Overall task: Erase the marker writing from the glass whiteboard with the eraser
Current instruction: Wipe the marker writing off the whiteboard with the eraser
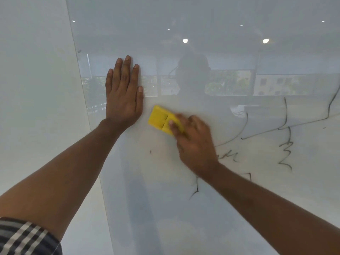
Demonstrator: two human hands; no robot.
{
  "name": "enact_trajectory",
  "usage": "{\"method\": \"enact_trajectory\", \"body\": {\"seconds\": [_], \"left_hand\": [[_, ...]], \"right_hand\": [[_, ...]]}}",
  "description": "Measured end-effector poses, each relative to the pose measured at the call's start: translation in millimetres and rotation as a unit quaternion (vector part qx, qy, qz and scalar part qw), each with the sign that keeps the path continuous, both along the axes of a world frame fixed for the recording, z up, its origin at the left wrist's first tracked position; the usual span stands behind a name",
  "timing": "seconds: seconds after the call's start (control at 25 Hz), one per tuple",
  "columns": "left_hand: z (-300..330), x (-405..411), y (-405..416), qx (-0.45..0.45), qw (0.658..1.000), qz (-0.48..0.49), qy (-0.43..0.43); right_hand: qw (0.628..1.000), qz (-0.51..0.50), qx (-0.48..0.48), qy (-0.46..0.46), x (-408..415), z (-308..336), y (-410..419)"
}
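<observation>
A glossy glass whiteboard (202,218) fills most of the view. My right hand (195,142) grips a yellow eraser (159,117) and presses it flat on the glass; the hand is blurred. My left hand (124,92) lies flat on the board just left of the eraser, fingers pointing up and close together, holding nothing. Black marker writing (285,144) runs in curved and zigzag strokes to the right of the right hand. Fainter strokes (195,192) show below my right wrist, and a tiny mark (150,151) sits under the eraser.
The board's left edge (88,116) runs down beside a plain white wall (36,89). The glass mirrors ceiling lights, windows and a person's dim outline (193,76). A striped sleeve (24,236) shows at the bottom left.
</observation>
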State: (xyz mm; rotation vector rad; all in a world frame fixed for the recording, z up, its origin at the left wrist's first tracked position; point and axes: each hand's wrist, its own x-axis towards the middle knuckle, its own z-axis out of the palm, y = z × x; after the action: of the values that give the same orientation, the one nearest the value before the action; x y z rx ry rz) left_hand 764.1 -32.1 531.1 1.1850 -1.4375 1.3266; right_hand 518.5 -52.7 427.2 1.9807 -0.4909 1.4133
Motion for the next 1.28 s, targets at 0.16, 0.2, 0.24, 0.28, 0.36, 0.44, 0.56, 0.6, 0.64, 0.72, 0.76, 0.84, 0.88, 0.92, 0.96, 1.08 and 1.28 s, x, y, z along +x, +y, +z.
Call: {"method": "enact_trajectory", "body": {"seconds": [0.16,0.2,0.24,0.28,0.36,0.44,0.56,0.6,0.64,0.72,0.76,0.84,0.88,0.92,0.96,1.08,1.28], "left_hand": [[2,0,5,0.01,1.0,-0.003,0.002],[2,1,5,0.013,1.0,-0.003,-0.001],[2,1,5,0.014,1.0,-0.003,-0.003],[1,0,4,0.015,1.0,-0.004,-0.002],[-1,-2,2,0.013,1.0,-0.005,0.005],[-2,-3,0,0.009,1.0,0.0,0.012],[-3,-10,-1,0.009,1.0,-0.007,0.027],[-3,-14,-2,0.011,0.999,-0.012,0.038],[-3,-21,-3,0.014,0.999,-0.017,0.048],[-2,-34,-4,0.016,0.998,-0.016,0.056],[-1,-41,-5,0.018,0.998,-0.012,0.055],[2,-53,-6,0.024,0.999,-0.006,0.045],[5,-59,-7,0.026,0.999,-0.006,0.036],[6,-65,-8,0.026,0.999,-0.008,0.025],[8,-71,-9,0.024,1.0,-0.009,0.016],[11,-90,-14,0.027,0.999,-0.015,0.018],[11,-113,-19,0.016,0.997,-0.02,0.067]], "right_hand": [[0.952,0.016,-0.049,0.301,3,-120,18],[0.938,0.001,-0.044,0.345,-9,-137,20],[0.933,-0.005,-0.036,0.359,-23,-143,17],[0.939,-0.003,-0.034,0.343,-37,-141,12],[0.965,-0.01,-0.015,0.262,-66,-109,1],[0.989,-0.006,-0.01,0.15,-105,-52,-14],[0.995,-0.088,-0.02,-0.029,-158,25,-26],[0.991,-0.104,-0.01,-0.083,-161,28,-28],[0.988,-0.113,-0.002,-0.109,-157,17,-28],[0.996,-0.076,0.002,-0.052,-140,-38,-20],[0.999,-0.045,0.003,0.024,-134,-74,-15],[0.98,-0.025,-0.012,0.198,-136,-144,-3],[0.964,-0.032,-0.018,0.265,-142,-167,3],[0.95,-0.044,-0.017,0.309,-148,-179,4],[0.946,-0.05,-0.012,0.321,-153,-178,2],[0.98,-0.039,0.001,0.195,-158,-125,-14],[0.995,-0.064,0.041,-0.057,-151,-76,-26]]}}
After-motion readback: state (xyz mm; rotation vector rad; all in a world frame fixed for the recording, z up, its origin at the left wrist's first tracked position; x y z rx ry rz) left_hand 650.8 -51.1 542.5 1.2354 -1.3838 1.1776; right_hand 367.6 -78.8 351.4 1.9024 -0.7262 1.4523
